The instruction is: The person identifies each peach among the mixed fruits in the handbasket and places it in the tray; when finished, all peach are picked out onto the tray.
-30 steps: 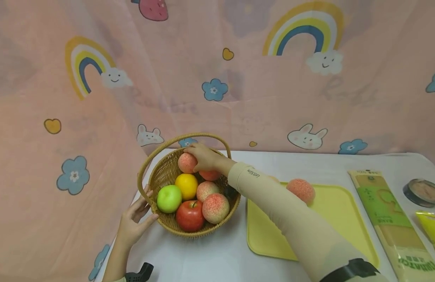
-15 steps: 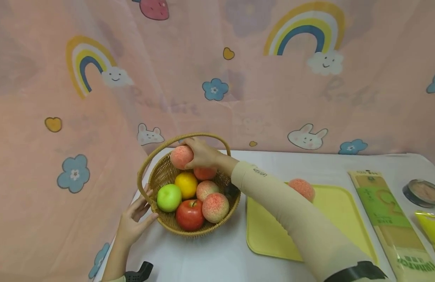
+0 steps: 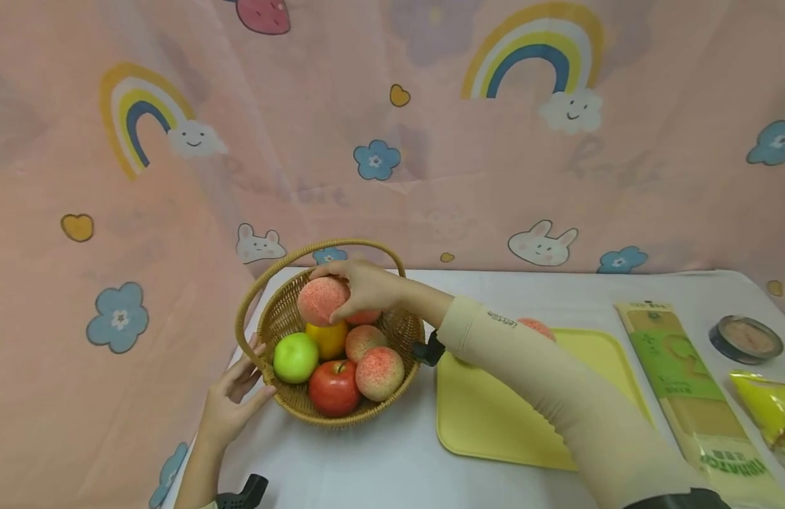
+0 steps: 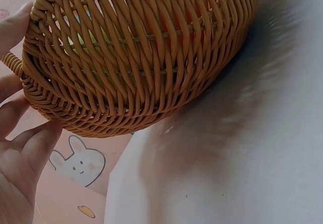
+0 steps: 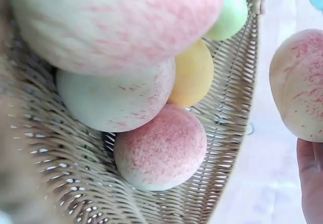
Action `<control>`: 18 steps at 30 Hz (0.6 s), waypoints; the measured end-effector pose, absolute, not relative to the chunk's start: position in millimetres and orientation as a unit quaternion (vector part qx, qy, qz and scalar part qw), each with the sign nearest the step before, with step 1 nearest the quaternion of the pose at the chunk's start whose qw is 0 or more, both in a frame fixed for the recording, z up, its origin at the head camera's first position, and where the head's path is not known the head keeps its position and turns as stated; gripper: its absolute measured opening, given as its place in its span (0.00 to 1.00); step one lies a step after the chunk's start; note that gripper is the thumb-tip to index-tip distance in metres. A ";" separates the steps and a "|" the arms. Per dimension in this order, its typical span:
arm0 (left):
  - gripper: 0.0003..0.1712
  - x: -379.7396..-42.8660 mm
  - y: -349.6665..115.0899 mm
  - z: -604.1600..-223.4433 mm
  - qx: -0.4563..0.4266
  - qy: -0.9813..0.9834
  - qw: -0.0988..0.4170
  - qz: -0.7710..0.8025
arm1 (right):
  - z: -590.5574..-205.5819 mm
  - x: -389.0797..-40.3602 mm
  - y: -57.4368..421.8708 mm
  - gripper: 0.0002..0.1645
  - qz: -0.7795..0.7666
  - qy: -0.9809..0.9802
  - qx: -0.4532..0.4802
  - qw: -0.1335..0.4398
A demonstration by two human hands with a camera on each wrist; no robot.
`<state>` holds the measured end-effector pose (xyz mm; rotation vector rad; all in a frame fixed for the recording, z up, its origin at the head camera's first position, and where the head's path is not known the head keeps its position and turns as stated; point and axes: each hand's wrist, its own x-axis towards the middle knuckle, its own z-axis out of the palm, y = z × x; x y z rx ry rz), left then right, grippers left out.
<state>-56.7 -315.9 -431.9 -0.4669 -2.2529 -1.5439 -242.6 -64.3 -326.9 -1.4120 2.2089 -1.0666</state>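
A peach (image 3: 323, 301) is held in my right hand (image 3: 369, 286), lifted above the back of a wicker basket (image 3: 349, 422). In the right wrist view the held peach (image 5: 302, 88) stands apart from the basket's rim, with my fingers (image 5: 312, 176) against it. My left hand (image 3: 228, 404) grips the basket's left side at the handle's base, thumb and fingers spread around it. Inside the basket lie a green apple (image 3: 295, 358), a red apple (image 3: 333, 389), and several peaches (image 3: 379, 373). The held peach partly covers an orange (image 3: 328, 342).
A yellow tray (image 3: 487, 424) lies right of the basket, crossed by my right sleeve, which partly hides a peach (image 3: 535, 327). Farther right are a green-labelled noodle pack (image 3: 685, 375), a round tin (image 3: 745, 338) and a yellow packet (image 3: 770, 406). The arched handle (image 3: 328, 244) rises over the basket.
My right hand has raised the peach from the basket's back, and its wrist has drawn back to the right. The left hand keeps its place on the basket. The head view has shifted slightly.
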 end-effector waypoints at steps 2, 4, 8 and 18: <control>0.37 -56.1 -315.8 -431.8 -0.162 -0.797 0.182 -0.552 | -325.7 -236.7 -55.7 0.41 -0.372 0.768 -0.495 0.164; 0.37 -56.4 -315.8 -432.2 -0.163 -0.795 0.180 -0.555 | -325.1 -231.2 -44.7 0.41 -0.379 0.765 -0.493 0.168; 0.36 -58.1 -316.2 -434.5 -0.170 -0.798 0.181 -0.550 | -323.3 -222.8 -16.4 0.40 -0.418 0.755 -0.472 0.179; 0.37 -59.0 -318.4 -433.1 -0.175 -0.791 0.183 -0.557 | -325.3 -211.3 73.0 0.42 -0.458 0.772 -0.421 0.131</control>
